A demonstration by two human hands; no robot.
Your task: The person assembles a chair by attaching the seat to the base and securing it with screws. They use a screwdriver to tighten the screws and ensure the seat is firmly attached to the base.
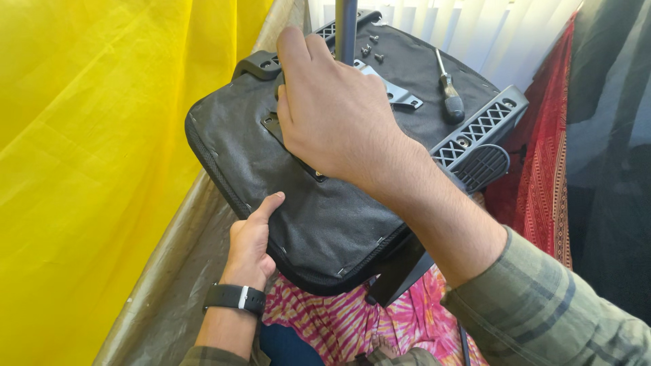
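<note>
Gripping the grey metal post (346,27) with the right hand (339,118), the left hand (252,240) clasps the upturned chair seat (319,210)'s near edge; beyond lie screws (369,49) and screwdriver (447,91), likely for fastening the mounting plate (390,89).

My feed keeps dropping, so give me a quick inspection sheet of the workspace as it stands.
Surface: upturned chair seat, black fabric underside facing up, resting over the person's lap.
Job's things: metal post rising from the seat; metal bracket; loose screws near the far edge.
Clutter: screwdriver lying on the seat.
Hands: left hand grips the seat's near edge; right hand rests on the seat at the post's base, covering what is under it.
Cables: nothing seen.
Surroundings: yellow sheet on the left, red patterned cloth on the right, pale vertical slats behind.
</note>
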